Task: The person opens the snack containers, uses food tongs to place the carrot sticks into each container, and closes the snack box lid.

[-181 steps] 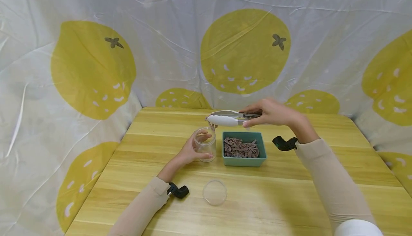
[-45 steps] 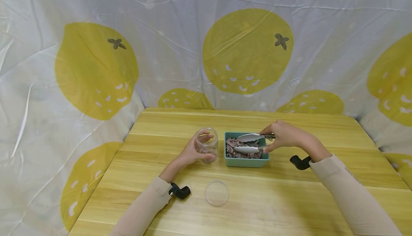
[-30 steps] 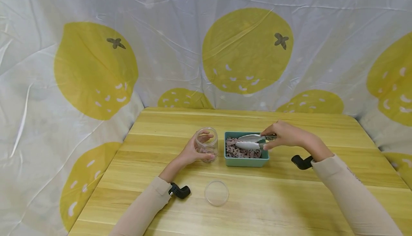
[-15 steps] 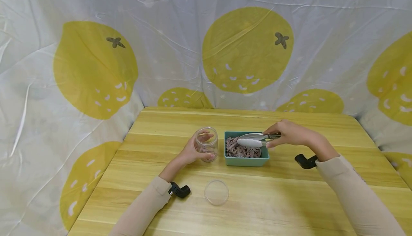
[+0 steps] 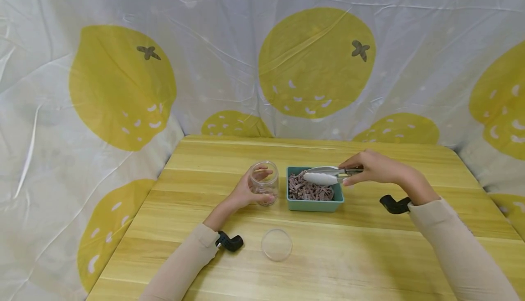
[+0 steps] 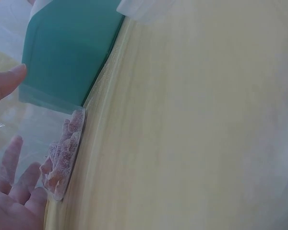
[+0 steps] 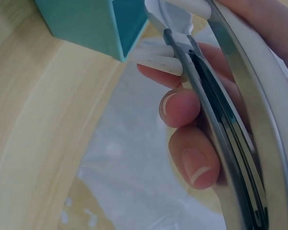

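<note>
My left hand (image 5: 239, 194) holds a clear jar (image 5: 264, 188) upright on the table, thumb on the near side and fingers around the far side. Brownish strips (image 6: 65, 153) lie in the jar's bottom, as the left wrist view shows. Just right of the jar stands a teal box (image 5: 316, 206) with many purplish-brown strips (image 5: 305, 192) inside. My right hand (image 5: 371, 168) grips metal tongs (image 5: 321, 179) with white tips. Those tips hover at the top of the strips, close together; whether they pinch any, I cannot tell.
A round clear lid (image 5: 276, 245) lies on the wooden table (image 5: 348, 255) in front of the jar and box. Behind the table hangs a pale curtain (image 5: 217, 64) printed with large yellow lemons. Each wrist carries a black camera mount (image 5: 394, 204).
Six seconds ago the tongs held strips over the jar's mouth. Later they were spread among the strips in the box; since then their tips have closed together and shifted slightly up and right.
</note>
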`<state>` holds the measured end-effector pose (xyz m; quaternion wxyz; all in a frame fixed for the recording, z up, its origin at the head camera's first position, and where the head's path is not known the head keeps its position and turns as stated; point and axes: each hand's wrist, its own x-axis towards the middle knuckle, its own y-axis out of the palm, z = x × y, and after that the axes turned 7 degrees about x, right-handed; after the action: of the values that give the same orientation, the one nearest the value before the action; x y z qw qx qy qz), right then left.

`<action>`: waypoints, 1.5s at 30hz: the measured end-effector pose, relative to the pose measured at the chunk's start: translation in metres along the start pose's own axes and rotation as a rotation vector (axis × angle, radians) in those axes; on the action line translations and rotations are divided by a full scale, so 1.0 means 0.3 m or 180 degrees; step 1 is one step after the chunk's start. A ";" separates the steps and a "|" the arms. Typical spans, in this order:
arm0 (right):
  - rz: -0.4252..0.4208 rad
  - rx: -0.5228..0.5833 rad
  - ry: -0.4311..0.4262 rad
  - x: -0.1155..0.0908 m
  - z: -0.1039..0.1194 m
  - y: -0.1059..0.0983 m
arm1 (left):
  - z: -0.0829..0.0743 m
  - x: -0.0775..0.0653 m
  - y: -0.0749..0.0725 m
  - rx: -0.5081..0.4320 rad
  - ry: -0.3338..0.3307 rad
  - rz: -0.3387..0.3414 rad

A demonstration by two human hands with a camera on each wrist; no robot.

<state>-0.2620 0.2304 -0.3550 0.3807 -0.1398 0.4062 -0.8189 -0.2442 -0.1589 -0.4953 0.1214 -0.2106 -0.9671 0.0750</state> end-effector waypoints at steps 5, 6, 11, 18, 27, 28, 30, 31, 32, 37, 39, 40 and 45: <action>-0.0042 0.0058 -0.0015 -0.009 0.021 -0.018 | 0.000 0.004 -0.003 0.0005 0.0001 0.0002; -0.0055 0.0066 -0.0018 -0.010 0.026 -0.022 | 0.001 0.005 -0.004 0.0004 0.0005 0.0003; -0.0108 0.0098 -0.0019 -0.009 0.055 -0.046 | 0.001 0.010 -0.008 0.0006 0.0019 0.0009; -0.0115 0.0106 -0.0048 0.017 0.086 -0.071 | -0.002 0.009 -0.010 0.0014 -0.0008 0.0005; -0.0161 -0.0012 -0.0348 0.073 0.131 -0.094 | -0.001 0.006 -0.008 0.0012 -0.0019 -0.0001; -0.0167 -0.0011 -0.0347 0.079 0.138 -0.096 | 0.000 0.006 -0.007 0.0005 -0.0011 -0.0002; -0.0143 0.0012 -0.0294 0.093 0.153 -0.100 | 0.003 0.008 -0.007 -0.0009 0.0007 -0.0004; -0.0124 0.0016 -0.0292 0.101 0.160 -0.101 | 0.004 0.009 -0.007 -0.0015 0.0014 -0.0005; -0.0099 0.0003 -0.0280 0.108 0.167 -0.103 | 0.006 0.010 -0.007 -0.0018 0.0018 -0.0004; 0.0036 -0.0114 -0.0386 0.154 0.201 -0.108 | 0.005 0.008 -0.007 -0.0010 0.0014 0.0014; 0.0080 -0.0167 -0.0409 0.175 0.213 -0.107 | 0.004 0.005 -0.007 0.0007 0.0020 0.0031; 0.0105 -0.0198 -0.0417 0.184 0.220 -0.107 | 0.004 0.004 -0.006 0.0013 0.0021 0.0037; 0.0283 -0.0335 -0.0496 0.233 0.258 -0.099 | 0.000 0.001 0.000 -0.0016 0.0002 0.0036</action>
<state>-0.2824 0.1469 -0.2887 0.4393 -0.2046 0.4236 -0.7654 -0.2445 -0.1588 -0.4951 0.1207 -0.2164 -0.9660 0.0732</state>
